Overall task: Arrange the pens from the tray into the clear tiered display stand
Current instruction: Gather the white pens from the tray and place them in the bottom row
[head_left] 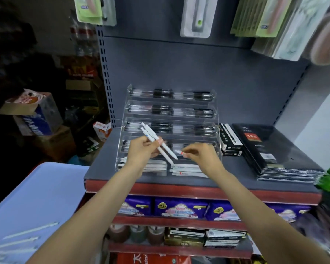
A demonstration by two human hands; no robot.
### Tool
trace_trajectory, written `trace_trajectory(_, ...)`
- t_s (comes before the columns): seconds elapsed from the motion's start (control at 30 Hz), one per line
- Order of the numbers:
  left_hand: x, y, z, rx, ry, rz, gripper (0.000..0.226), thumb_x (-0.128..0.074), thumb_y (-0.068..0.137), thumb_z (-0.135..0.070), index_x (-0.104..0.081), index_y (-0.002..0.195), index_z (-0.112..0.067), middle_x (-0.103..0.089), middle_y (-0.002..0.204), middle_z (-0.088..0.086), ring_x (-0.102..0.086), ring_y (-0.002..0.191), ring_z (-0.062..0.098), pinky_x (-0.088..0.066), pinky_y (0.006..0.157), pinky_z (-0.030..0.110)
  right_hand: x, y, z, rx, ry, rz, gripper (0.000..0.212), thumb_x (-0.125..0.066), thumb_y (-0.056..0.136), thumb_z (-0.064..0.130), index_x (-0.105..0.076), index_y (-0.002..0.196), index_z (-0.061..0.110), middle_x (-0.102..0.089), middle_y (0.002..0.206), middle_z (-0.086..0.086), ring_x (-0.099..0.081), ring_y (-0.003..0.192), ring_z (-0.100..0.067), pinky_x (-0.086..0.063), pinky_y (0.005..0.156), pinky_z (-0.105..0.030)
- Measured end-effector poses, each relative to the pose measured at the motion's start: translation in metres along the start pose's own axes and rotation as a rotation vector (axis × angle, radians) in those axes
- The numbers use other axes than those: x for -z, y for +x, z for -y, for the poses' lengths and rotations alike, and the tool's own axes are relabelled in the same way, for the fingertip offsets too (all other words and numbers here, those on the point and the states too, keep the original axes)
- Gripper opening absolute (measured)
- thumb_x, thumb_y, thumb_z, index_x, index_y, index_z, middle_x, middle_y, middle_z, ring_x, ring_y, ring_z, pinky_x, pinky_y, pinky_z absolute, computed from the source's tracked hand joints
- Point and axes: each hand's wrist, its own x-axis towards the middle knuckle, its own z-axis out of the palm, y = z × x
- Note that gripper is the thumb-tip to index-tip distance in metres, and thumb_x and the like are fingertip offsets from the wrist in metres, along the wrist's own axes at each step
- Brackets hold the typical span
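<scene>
A clear tiered display stand (126, 107) sits on the grey shelf. Its upper tiers hold dark pens; white pens (187, 168) lie in the lowest tier. My left hand (141, 151) grips a few white pens (151, 135), held slanting in front of the stand's lower tiers. My right hand (200, 155) pinches one white pen with a red mark (180, 152) just above the lowest tier. The pale blue tray (36, 191) lies at lower left with a few white pens (30, 230) on it.
Black pen boxes (230, 139) and a stack of dark notebooks (271, 149) stand right of the stand. Packaged goods hang above on the back panel. Lower shelves hold purple packs (179, 208). Cardboard boxes (32, 113) fill the dark floor on the left.
</scene>
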Motion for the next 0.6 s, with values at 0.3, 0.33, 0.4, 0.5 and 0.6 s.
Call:
trace_trajectory(0.3, 0.002, 0.003, 0.008, 0.037, 0.004, 0.025, 0.005, -0.064, 0.086, -0.007, -0.064, 0.086, -0.012, -0.070, 0.084, 0.001, -0.068, 0.072, 0.009, -0.056, 0.061, 0.015, -0.011, -0.006, -0.015, -0.032, -0.311, 0.186, 0.022, -0.063, 0.089, 0.020, -0.070, 0.109, 0.015, -0.068, 0.112, -0.001, -0.064, 0.103, -0.020, -0.051, 0.090, -0.033)
trace_trajectory(0.33, 0.002, 0.003, 0.009, 0.040, 0.001, 0.029, 0.005, -0.064, 0.086, -0.007, -0.064, 0.087, -0.011, -0.070, 0.084, 0.001, -0.068, 0.070, 0.008, -0.055, 0.061, 0.015, -0.012, -0.006, -0.016, -0.053, -0.297, 0.191, 0.021, -0.064, 0.088, 0.019, -0.070, 0.108, 0.014, -0.069, 0.111, -0.002, -0.064, 0.103, -0.021, -0.051, 0.090, -0.035)
trace_trajectory(0.4, 0.003, 0.003, 0.009, 0.047, -0.015, 0.032, 0.004, -0.064, 0.085, -0.007, -0.064, 0.088, -0.010, -0.070, 0.086, 0.003, -0.068, 0.071, 0.010, -0.055, 0.060, 0.016, -0.012, -0.006, -0.018, -0.079, -0.265, 0.199, 0.019, -0.065, 0.087, 0.016, -0.072, 0.105, 0.012, -0.069, 0.108, -0.004, -0.064, 0.101, -0.021, -0.051, 0.090, -0.036)
trace_trajectory(0.5, 0.006, 0.004, 0.006, 0.051, -0.038, 0.032, 0.004, -0.064, 0.085, -0.007, -0.063, 0.087, -0.010, -0.070, 0.091, 0.006, -0.068, 0.079, 0.015, -0.057, 0.063, 0.017, -0.014, -0.007, -0.016, -0.077, -0.240, 0.170, 0.017, -0.067, 0.086, 0.015, -0.073, 0.101, 0.011, -0.070, 0.105, -0.005, -0.065, 0.097, -0.022, -0.052, 0.088, -0.038)
trace_trajectory(0.6, 0.006, 0.002, 0.004, 0.050, -0.051, 0.036, 0.005, -0.064, 0.085, -0.005, -0.063, 0.085, -0.010, -0.070, 0.091, 0.007, -0.068, 0.079, 0.016, -0.057, 0.063, 0.017, -0.017, -0.007, -0.015, -0.075, -0.231, 0.161, 0.017, -0.066, 0.086, 0.013, -0.073, 0.101, 0.010, -0.070, 0.105, -0.006, -0.066, 0.095, -0.021, -0.053, 0.088, -0.034)
